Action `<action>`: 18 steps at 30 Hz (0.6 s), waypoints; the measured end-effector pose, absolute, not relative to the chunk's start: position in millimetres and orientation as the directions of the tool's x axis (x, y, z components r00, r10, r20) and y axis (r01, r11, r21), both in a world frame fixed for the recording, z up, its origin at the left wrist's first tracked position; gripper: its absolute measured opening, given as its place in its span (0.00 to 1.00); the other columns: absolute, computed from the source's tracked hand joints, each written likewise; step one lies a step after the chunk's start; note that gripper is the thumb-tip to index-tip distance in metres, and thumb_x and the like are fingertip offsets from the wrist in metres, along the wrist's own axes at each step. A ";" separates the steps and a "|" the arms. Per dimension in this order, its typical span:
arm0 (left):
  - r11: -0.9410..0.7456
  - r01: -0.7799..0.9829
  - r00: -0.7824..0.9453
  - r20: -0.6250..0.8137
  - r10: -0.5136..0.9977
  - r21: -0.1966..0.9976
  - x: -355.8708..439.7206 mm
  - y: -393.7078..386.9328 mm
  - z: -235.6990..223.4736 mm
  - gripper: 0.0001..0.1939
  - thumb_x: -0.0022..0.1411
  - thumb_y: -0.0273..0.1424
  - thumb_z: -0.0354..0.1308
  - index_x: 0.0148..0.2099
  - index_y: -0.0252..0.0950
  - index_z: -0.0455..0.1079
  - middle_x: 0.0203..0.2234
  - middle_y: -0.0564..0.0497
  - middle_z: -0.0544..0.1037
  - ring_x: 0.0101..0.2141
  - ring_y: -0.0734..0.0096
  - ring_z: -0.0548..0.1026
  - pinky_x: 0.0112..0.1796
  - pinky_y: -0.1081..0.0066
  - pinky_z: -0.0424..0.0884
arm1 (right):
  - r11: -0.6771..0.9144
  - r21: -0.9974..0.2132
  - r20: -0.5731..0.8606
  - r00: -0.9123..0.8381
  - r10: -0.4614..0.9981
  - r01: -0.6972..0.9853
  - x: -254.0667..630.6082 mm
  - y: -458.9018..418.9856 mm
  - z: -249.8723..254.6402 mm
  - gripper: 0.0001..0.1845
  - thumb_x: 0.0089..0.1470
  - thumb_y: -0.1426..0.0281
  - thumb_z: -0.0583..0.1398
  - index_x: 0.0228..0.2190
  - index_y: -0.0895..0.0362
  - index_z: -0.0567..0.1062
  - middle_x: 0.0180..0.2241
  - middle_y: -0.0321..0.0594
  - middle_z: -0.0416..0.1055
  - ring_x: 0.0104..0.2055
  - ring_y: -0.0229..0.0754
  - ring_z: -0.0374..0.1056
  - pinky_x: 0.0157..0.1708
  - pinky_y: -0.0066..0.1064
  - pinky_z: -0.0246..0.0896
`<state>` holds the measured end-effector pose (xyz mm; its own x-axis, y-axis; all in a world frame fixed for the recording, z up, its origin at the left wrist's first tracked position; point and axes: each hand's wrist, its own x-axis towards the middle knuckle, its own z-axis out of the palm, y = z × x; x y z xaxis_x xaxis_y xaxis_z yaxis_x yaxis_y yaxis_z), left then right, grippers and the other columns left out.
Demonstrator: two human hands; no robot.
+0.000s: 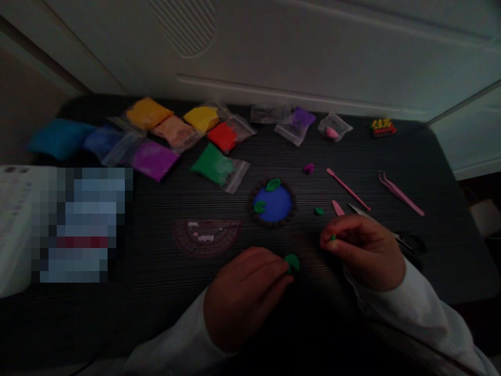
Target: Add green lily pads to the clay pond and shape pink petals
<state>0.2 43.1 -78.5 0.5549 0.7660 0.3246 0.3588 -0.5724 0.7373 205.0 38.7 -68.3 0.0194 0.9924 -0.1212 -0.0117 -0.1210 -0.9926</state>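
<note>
Near the front of the dark table, my left hand [250, 290] is closed, its fingertips on a flat round piece of green clay [291, 263]. My right hand [364, 250] pinches a tiny bit of green clay [333, 238] between thumb and forefinger. Beyond both hands lies a small clay pond [276, 206], blue inside a ring of dark brown balls, with two green leaf shapes [273, 185] on it. A small green clay lump [319, 211] sits just past my right fingertips. Part of a pink clay knife [337, 208] and scissors [409, 241] show around my right hand.
Bags of coloured clay [213, 164] line the back and left. A clear protractor [207, 237] holds white bits. On the right lie a pink stick tool [348, 189], pink tweezers [401, 194] and a small yellow-and-red model [382, 128]. A purple clay piece [309, 168] sits mid-table.
</note>
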 end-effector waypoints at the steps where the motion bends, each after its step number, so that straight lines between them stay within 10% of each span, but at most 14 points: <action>1: -0.565 0.359 0.549 0.321 0.771 0.743 0.3 43.2 -77.7 0.09 0.51 0.24 0.57 0.38 0.34 0.68 0.30 0.51 0.76 0.33 0.76 0.73 0.36 0.76 0.70 | -0.121 -0.993 -0.121 0.006 0.993 -0.019 205.6 38.7 -68.4 0.09 0.39 0.76 0.63 0.27 0.54 0.73 0.24 0.34 0.71 0.26 0.33 0.67 0.25 0.25 0.64; 18: -0.430 0.357 0.510 0.212 0.833 0.829 -0.2 45.7 -71.0 0.08 0.50 0.22 0.57 0.36 0.35 0.69 0.28 0.51 0.76 0.31 0.75 0.73 0.33 0.75 0.71 | -0.049 -0.997 -0.055 -0.104 0.993 0.061 207.2 37.9 -65.1 0.03 0.48 0.71 0.57 0.26 0.55 0.72 0.23 0.36 0.71 0.25 0.35 0.67 0.26 0.29 0.64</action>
